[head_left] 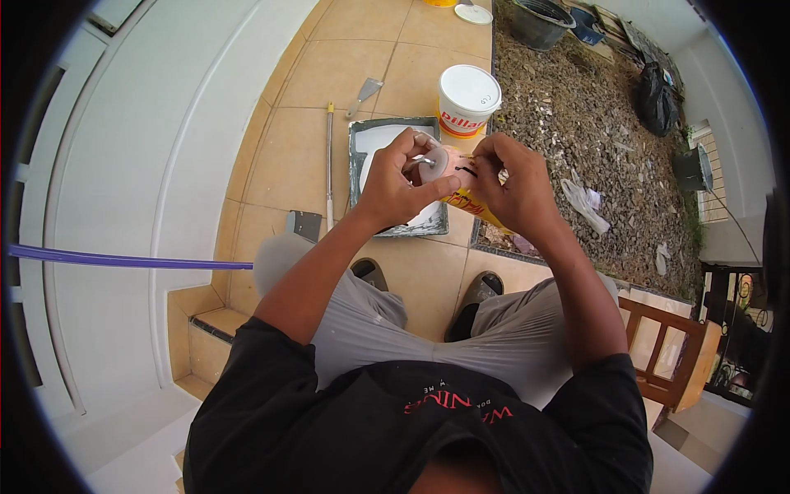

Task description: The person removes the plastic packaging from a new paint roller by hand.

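Observation:
Between my hands is a paint roller (433,165) with a pale round end and a metal rod. A printed yellow-and-pink wrapper (473,206) with red lettering and a black mark surrounds it. Closed around the roller's end is my left hand (397,179), thumb along the wrapper. My right hand (518,177) pinches the wrapper's upper right edge. Just beneath lies a dark-rimmed paint tray (358,169) holding white paint, partly hidden by my hands. A lidded white paint bucket (470,92) stands right behind them.
Left of the tray lie a scraper (364,96) and a long thin pole (331,165). A purple pole (132,258) reaches in from the left. Gravel ground (568,148) with plastic litter borders the tiles on the right. A wooden chair (671,354) stands at lower right.

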